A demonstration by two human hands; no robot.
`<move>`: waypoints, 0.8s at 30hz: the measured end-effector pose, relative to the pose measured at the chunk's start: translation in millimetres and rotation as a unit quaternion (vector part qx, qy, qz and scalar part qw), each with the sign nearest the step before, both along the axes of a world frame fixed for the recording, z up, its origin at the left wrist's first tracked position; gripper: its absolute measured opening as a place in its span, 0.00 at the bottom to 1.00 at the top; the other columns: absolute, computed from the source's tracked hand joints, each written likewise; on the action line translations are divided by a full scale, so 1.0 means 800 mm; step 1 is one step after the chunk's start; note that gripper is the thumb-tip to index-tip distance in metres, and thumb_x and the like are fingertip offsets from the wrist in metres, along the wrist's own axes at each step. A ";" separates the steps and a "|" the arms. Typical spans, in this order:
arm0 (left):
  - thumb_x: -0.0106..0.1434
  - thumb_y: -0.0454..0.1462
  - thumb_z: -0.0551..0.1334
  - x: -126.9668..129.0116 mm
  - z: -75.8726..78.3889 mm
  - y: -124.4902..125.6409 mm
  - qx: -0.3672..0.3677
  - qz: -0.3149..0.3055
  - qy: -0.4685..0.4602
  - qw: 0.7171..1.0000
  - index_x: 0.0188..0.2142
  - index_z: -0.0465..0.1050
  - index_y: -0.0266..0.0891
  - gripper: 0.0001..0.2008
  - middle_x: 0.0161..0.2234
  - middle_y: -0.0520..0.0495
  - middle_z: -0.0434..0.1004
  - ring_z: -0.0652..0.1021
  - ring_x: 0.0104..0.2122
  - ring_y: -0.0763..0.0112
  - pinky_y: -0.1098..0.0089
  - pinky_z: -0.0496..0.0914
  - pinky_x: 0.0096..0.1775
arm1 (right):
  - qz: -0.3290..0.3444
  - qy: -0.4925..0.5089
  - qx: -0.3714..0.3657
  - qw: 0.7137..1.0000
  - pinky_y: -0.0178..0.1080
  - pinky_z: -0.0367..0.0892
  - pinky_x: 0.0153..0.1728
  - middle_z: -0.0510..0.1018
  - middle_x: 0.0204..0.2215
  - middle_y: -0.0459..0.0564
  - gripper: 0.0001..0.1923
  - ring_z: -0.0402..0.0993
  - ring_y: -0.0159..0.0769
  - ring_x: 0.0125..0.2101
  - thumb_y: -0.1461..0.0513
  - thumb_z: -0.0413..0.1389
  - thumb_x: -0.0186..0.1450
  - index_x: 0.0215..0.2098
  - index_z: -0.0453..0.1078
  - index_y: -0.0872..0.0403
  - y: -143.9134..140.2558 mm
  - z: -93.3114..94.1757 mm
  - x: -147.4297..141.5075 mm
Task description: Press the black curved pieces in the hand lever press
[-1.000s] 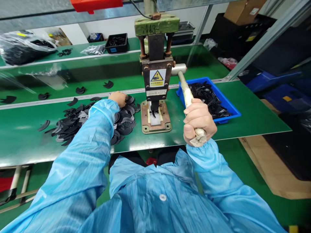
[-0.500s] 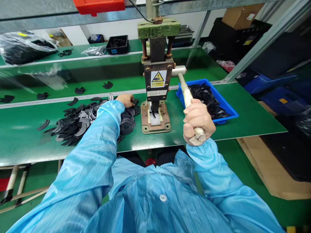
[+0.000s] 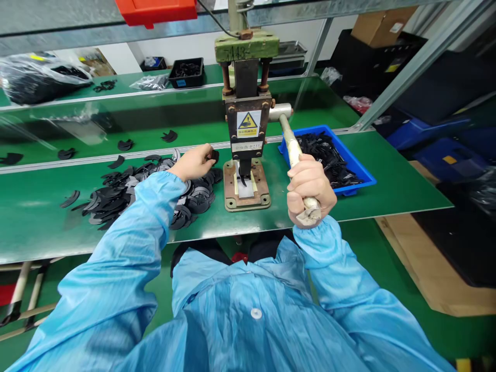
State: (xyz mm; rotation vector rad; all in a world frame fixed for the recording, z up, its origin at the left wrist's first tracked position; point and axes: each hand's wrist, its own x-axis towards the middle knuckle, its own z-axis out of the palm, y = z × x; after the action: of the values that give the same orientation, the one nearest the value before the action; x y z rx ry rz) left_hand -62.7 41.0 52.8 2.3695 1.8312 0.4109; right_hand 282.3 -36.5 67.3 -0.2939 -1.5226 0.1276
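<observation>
From the view's middle, one press [image 3: 247,124] stands at twelve o'clock with one lever [image 3: 293,147], one blue tray [image 3: 346,190] sits on the surface [image 3: 34,227] between two and three, and one red bin [image 3: 157,11] is at eleven. Two hands show, the left hand [image 3: 194,163] at ten, the right hand [image 3: 312,188] at three. One heap [image 3: 116,199] at nine has too many overlapping curved black pieces [image 3: 198,201] to count.

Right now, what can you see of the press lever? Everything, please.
The lever is a pale, worn bar joined to a round, metallic hub on the press. It slopes down toward the person, its lower part seemingly wrapped in whitish material with a ragged end. The right hand grips it near that end.
</observation>
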 end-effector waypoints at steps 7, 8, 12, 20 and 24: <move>0.73 0.40 0.57 0.012 -0.013 -0.070 -0.016 -0.085 -0.017 0.996 0.57 0.80 0.40 0.18 0.46 0.38 0.78 0.80 0.49 0.55 0.58 0.74 0.56 | -0.001 0.010 0.005 1.000 0.60 0.76 0.59 0.74 0.24 0.40 0.15 0.79 0.36 0.38 0.55 0.63 0.67 0.27 0.66 0.48 0.001 0.000 -0.002; 0.73 0.39 0.57 0.015 -0.015 -0.076 -0.018 -0.091 -0.021 0.995 0.57 0.79 0.41 0.18 0.47 0.38 0.78 0.80 0.49 0.56 0.58 0.74 0.56 | 0.000 0.010 0.005 1.000 0.60 0.76 0.60 0.74 0.24 0.40 0.15 0.79 0.36 0.38 0.54 0.63 0.67 0.28 0.66 0.49 0.001 0.000 -0.002; 0.69 0.40 0.65 0.034 -0.028 -0.089 -0.025 -0.059 -0.062 0.996 0.57 0.76 0.41 0.17 0.47 0.41 0.82 0.82 0.45 0.55 0.60 0.74 0.49 | -0.001 0.006 0.002 1.000 0.60 0.76 0.60 0.74 0.25 0.40 0.15 0.79 0.35 0.37 0.54 0.64 0.67 0.28 0.66 0.49 0.001 0.000 -0.002; 0.65 0.42 0.71 0.090 -0.094 -0.080 -0.028 0.117 -0.425 0.897 0.42 0.74 0.41 0.11 0.32 0.50 0.78 0.77 0.31 0.69 0.69 0.71 0.36 | -0.006 0.011 -0.005 1.000 0.59 0.76 0.60 0.73 0.24 0.40 0.16 0.78 0.35 0.37 0.54 0.64 0.67 0.28 0.65 0.49 0.000 0.001 -0.004; 0.66 0.48 0.71 0.103 -0.107 -0.076 -0.066 0.129 -0.526 0.838 0.37 0.74 0.40 0.15 0.28 0.52 0.76 0.75 0.28 0.72 0.72 0.68 0.31 | -0.004 0.016 -0.001 1.000 0.58 0.76 0.59 0.73 0.24 0.40 0.16 0.78 0.35 0.37 0.54 0.64 0.67 0.27 0.65 0.49 0.000 0.003 -0.006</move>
State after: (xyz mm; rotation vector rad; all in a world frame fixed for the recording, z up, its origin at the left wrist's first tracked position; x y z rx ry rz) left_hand 19.6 -19.6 -32.9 1.2691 1.4799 1.2470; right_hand 277.4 -36.2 69.6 -0.2992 -1.4890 0.1269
